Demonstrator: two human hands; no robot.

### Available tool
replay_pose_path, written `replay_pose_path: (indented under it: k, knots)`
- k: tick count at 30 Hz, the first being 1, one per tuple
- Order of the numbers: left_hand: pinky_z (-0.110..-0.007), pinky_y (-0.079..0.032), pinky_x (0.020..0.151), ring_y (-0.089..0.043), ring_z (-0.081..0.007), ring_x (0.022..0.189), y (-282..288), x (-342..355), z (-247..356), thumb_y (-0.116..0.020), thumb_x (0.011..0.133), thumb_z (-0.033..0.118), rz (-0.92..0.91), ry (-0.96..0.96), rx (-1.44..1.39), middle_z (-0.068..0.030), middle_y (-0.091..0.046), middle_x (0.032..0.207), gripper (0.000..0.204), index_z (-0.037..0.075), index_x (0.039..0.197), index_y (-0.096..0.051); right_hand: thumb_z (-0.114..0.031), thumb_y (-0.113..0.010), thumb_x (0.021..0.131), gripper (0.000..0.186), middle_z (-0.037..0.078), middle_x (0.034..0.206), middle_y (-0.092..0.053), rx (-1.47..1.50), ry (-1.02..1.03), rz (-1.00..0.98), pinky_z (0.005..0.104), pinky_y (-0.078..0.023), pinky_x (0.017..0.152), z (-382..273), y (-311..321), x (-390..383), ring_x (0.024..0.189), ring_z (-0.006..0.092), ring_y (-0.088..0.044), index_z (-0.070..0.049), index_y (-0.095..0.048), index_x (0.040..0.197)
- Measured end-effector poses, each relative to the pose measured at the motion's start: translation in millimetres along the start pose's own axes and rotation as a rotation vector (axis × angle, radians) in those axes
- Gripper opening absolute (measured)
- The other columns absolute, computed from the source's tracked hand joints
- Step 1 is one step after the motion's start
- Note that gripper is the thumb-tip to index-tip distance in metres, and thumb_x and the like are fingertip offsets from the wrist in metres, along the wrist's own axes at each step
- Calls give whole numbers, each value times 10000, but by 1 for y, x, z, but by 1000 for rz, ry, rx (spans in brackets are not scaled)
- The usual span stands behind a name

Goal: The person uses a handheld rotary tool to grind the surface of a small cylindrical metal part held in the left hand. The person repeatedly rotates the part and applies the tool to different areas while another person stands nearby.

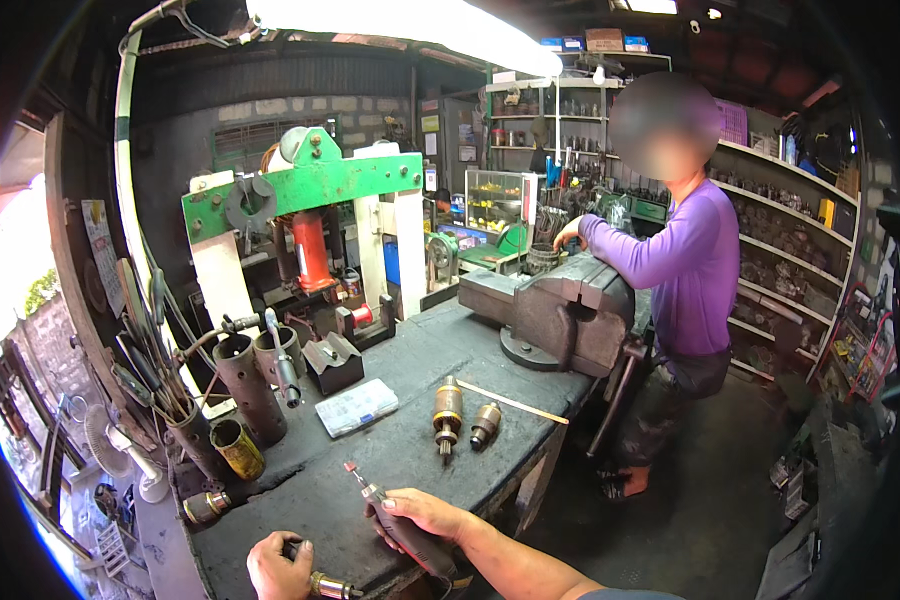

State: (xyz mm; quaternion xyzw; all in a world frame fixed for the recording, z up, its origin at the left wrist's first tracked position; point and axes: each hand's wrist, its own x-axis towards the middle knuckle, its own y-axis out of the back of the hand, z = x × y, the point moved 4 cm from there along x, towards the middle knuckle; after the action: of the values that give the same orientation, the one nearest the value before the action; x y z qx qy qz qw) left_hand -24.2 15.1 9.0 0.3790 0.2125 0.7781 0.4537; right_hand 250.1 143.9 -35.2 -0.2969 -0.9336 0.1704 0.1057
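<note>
My right hand (422, 512) is wrapped round a dark rotary tool (417, 541), whose thin shank ends in a small pinkish bit (351, 468) pointing up over the bench. At the bench's near edge, my left hand (278, 567) is closed on a cylindrical metal part (328, 585). Its brass-coloured end and thin shaft stick out beside the fingers; the rest is hidden. Further in lie a copper-wound armature (448, 410) and a smaller geared metal part (485, 425). A flat strip (515, 402) runs behind them. The clear-lidded plastic case (357, 408) rests to their left.
A large bench vise (560, 312) stands at the bench's far right; a person in purple (698, 265) leans on it. Upright metal tubes (245, 385), one full of tools, line the left side. Behind is a green-topped press (305, 190) with a red jack (311, 252).
</note>
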Motion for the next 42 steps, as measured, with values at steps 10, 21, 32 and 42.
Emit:
replay_pose_path:
  k: [10,21,32,42]
  knots:
    - [-465,-619,845,-797,-376,860,4,3,5,-868,911,262,-32,-4,3,-184,-812,913,261,30,1026,-835,-513,-613,1196,510,88,971,-747,-30,-2,9,346,-608,693,2,2,1,756,185,-735,-26,-687,1327]
    - [-480,-652,904,-836,-378,954,10,1,14,-847,1016,365,-100,24,56,-186,-862,1026,325,71,1154,-861,-507,-602,1206,524,80,960,-748,43,3,1,352,-621,706,3,3,2,768,186,-747,-17,-694,1368]
    - [-496,-643,906,-826,-407,969,11,0,16,-855,1014,315,-91,-3,60,-197,-854,1025,282,62,1138,-851,-521,-628,1184,530,75,936,-735,54,8,-13,344,-619,676,3,4,2,740,183,-738,-17,-688,1339]
    - [-465,-620,837,-796,-377,845,1,2,3,-886,857,223,9,-45,-31,-191,-796,871,251,11,977,-828,-490,-640,1180,530,109,1062,-738,169,-36,-11,372,-642,710,-1,4,0,811,226,-758,-5,-655,1392]
